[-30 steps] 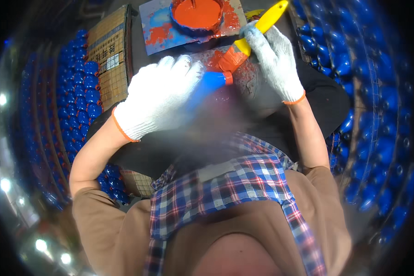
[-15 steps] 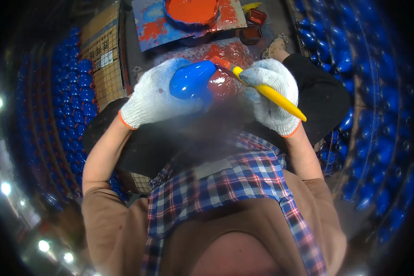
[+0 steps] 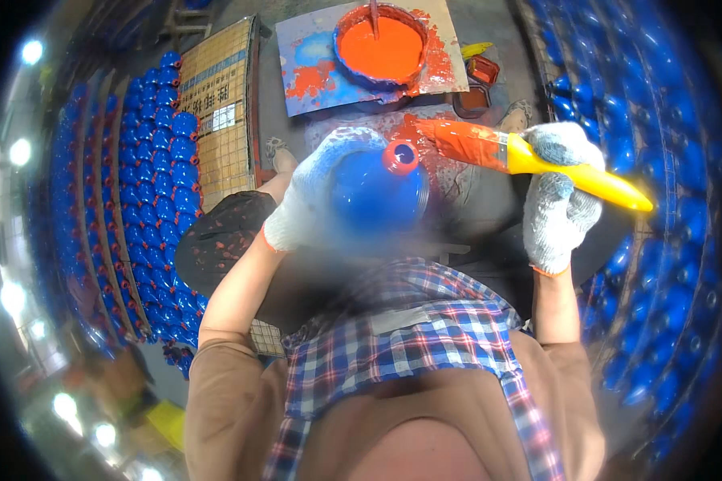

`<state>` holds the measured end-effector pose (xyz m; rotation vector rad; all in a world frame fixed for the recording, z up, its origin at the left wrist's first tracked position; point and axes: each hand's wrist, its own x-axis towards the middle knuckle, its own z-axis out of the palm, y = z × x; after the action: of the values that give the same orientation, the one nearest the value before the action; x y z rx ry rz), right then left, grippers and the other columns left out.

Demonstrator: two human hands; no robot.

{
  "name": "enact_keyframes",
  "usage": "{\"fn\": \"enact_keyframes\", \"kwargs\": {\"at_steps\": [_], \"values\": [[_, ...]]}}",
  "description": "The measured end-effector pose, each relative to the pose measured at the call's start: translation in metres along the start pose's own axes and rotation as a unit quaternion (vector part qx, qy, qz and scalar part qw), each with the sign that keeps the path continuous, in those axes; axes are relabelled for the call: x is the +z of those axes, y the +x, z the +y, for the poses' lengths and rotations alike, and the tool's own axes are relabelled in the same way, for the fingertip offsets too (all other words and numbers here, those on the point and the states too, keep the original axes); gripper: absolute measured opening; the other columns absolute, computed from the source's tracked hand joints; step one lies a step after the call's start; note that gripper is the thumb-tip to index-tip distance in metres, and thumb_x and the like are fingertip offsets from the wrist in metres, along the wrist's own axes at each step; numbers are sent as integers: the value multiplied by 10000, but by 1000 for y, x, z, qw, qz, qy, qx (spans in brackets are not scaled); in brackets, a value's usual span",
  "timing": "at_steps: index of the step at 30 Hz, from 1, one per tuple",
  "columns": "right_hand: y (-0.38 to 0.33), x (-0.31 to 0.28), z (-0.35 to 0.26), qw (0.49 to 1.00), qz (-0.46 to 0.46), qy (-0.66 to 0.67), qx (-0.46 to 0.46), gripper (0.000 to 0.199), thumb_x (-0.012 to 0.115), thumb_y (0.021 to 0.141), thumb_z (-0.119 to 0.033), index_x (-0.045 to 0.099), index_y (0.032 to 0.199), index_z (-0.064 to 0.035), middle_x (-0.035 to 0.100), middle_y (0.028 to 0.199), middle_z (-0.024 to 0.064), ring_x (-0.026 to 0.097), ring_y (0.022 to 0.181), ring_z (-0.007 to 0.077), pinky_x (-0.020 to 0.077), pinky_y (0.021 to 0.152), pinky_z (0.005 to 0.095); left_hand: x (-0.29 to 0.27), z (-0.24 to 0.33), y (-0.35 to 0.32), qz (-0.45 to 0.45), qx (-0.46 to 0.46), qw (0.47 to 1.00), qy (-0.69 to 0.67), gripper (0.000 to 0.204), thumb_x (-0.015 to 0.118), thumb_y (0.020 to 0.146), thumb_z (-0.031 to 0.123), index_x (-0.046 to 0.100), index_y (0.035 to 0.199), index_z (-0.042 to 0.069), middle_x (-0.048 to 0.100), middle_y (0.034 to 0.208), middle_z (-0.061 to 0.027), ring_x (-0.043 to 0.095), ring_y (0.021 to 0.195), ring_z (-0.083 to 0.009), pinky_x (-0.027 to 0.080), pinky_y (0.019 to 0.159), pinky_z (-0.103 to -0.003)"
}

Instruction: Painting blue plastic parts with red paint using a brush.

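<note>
Head view: glossy blue bulb-shaped vessel with red-rimmed mouth, over lap, gripped by white-knit-gloved left hand; mouth newly turned toward camera. Flat yellow-handled brush, orange-red bristles, pinched in white-knit-gloved right hand, now levelled beside rim; rim appears coated.

A glossy blue rounded vessel is held tilted, its red-rimmed round mouth facing up; near that mouth, a yellow-handled brush points its flat, orange-red-coated bristles leftward.
</note>
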<state>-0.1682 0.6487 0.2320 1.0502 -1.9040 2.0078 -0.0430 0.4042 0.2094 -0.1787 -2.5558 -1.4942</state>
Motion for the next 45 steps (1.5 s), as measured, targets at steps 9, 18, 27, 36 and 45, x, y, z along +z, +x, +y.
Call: {"fn": "enact_keyframes", "kwargs": {"at_steps": [9, 18, 27, 36, 45], "values": [[0, 6, -15, 996, -85, -6, -34, 196, 553, 830, 22, 588, 1023, 26, 596, 964, 138, 595, 865, 206, 496, 751, 298, -2, 0, 6, 19, 76, 994, 70, 774, 893, 511, 217, 524, 1163, 22, 565, 1148, -159, 576, 1053, -288, 463, 929, -394], [-9, 14, -29, 992, 29, 33, 118, 202, 527, 881, 19, 561, 1079, 7, 596, 969, 91, 577, 762, 125, 484, 687, 246, 9, 2, 0, 26, 18, 994, 104, 695, 855, 521, 170, 544, 1124, 17, 576, 1092, -138, 592, 1014, -263, 480, 898, -359], [3, 21, -20, 987, -95, 12, 132, 169, 569, 878, -18, 601, 1040, 14, 648, 928, 87, 627, 813, 149, 490, 728, 252, 14, 12, 1, 22, 69, 979, 193, 647, 864, 561, 191, 550, 1099, 18, 590, 1046, -128, 621, 944, -252, 505, 849, -353], [-1, 0, -18, 978, -188, 26, 91, 195, 541, 870, 48, 590, 1056, 12, 587, 1006, 95, 604, 948, 168, 477, 829, 253, 24, 6, -9, 20, -74, 992, 101, 732, 874, 556, 262, 533, 1156, 21, 594, 1092, -115, 602, 996, -213, 491, 889, -346], [-3, 1, -13, 982, 57, -35, 179, 217, 515, 901, 5, 574, 1110, 10, 610, 1028, 78, 573, 889, 120, 472, 800, 246, 32, -16, -10, 176, -305, 751, -559, 715, 581, 806, 560, 463, 1276, 34, 594, 1155, -170, 605, 1054, -264, 516, 876, -430]]}}
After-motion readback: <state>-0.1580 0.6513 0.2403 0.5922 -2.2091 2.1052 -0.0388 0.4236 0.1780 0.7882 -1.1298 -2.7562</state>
